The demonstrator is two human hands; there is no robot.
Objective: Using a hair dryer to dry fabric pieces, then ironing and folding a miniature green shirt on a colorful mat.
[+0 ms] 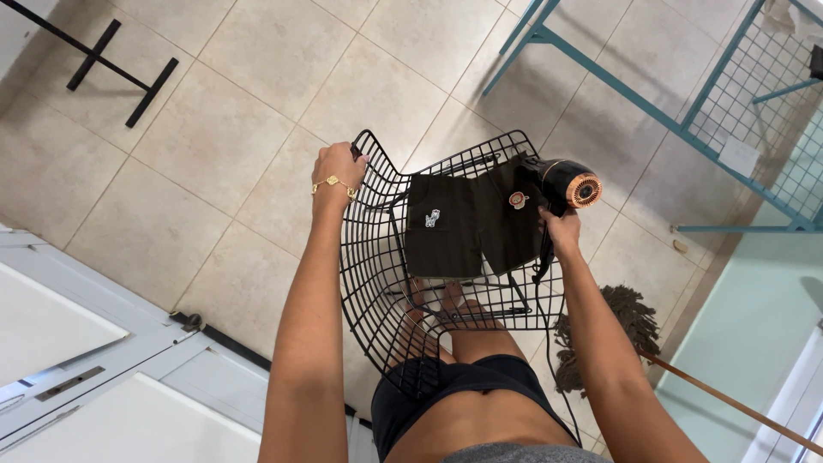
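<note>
Black wire chair (pixel 377 257); on it, dark green shorts (pixel 467 225) with two small patches. Black dryer (pixel 561 184), copper-rimmed. Beige tiled floor (pixel 257 94) beneath chair; teal frame (pixel 600 77) beyond; brown mop (pixel 630 313) beside.

A mop (pixel 619 319) lies beside a teal rack (pixel 686 129).
</note>
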